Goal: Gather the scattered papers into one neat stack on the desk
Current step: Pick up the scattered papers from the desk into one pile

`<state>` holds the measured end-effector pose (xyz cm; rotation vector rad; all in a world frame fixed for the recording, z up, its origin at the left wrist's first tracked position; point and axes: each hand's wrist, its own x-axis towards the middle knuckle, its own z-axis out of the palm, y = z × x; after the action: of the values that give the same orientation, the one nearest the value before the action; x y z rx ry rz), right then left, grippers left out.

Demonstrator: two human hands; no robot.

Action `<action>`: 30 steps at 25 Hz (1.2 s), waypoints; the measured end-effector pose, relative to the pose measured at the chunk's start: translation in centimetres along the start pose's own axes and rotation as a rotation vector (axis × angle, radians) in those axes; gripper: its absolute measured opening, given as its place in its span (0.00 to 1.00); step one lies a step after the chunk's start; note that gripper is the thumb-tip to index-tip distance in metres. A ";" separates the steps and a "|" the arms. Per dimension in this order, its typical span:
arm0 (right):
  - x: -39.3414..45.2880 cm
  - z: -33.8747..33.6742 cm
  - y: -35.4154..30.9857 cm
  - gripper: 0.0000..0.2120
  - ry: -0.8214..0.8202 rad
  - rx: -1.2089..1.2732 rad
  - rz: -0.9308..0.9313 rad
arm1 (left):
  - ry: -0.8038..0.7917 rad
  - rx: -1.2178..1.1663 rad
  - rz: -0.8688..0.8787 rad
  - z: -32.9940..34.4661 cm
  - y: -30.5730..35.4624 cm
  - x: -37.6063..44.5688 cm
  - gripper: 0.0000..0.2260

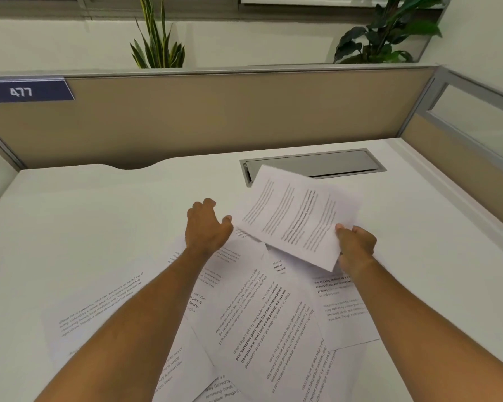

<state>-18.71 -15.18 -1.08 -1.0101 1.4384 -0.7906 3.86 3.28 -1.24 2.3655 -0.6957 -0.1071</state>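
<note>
Several printed white sheets lie overlapped at odd angles on the white desk. One more sheet lies apart at the left. My right hand pinches the near corner of a printed sheet and holds it lifted and tilted above the pile; it looks motion-blurred. My left hand hovers just left of that sheet, fingers spread, palm down, holding nothing. Both forearms cross over the scattered sheets.
A grey cable hatch is set into the desk behind the lifted sheet. Beige partition walls close the back and right sides. Two plants stand beyond the partition.
</note>
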 end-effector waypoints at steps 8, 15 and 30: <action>-3.5 2.2 -0.4 0.07 -0.275 0.416 0.081 | -0.163 -0.755 -0.354 -1.3 3.6 -0.5 0.18; -6.0 3.7 1.9 0.14 -0.530 0.409 0.164 | 0.003 -0.984 -0.431 -3.6 4.2 0.0 0.07; -9.2 7.4 3.1 0.09 -0.815 -0.329 -0.222 | 0.210 -0.897 -0.383 -11.1 -1.8 -0.2 0.13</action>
<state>-12.08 -4.97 -0.98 -1.5362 0.7583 -0.2211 7.26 10.98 6.23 1.5715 -0.0370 -0.2671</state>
